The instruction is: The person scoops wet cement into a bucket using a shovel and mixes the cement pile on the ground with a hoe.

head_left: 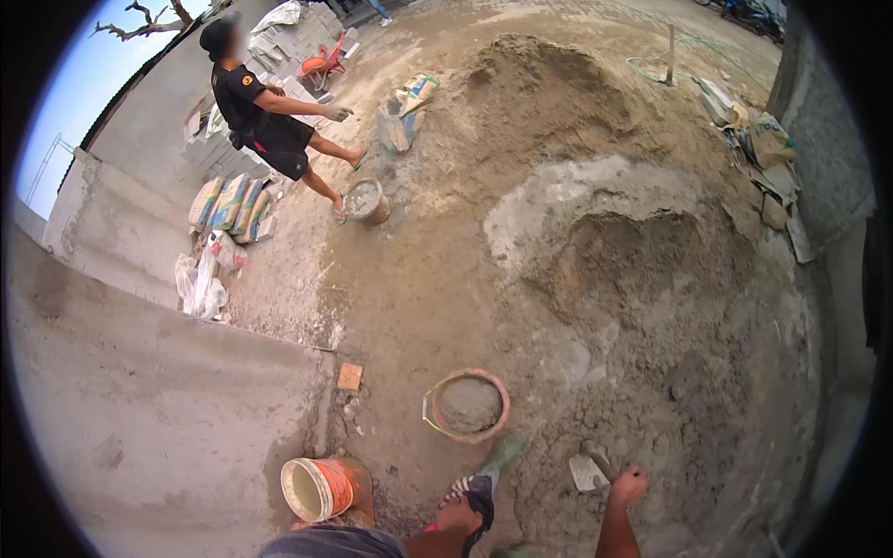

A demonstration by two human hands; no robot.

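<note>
At the lower right, my right hand (630, 487) is closed round the handle of a trowel (588, 472), whose pale blade lies at the wet mortar (688, 437). My left hand is not visible. Left of the trowel, a round bucket (503, 405) holds grey mortar, its thin handle hanging over the left side. Between bucket and trowel is my boot or shoe (505, 454), greenish and muddy. An orange and white bucket (319, 489) stands near the lower left, tilted in view, with its open mouth showing.
A person (265, 116) in dark clothes stands at the upper left beside another mortar-filled bucket (367, 202). Cement bags (228, 206) lie by the left wall (158, 400). A sand heap (549, 93) rises behind the mortar. A small orange block (350, 377) lies near the wall corner.
</note>
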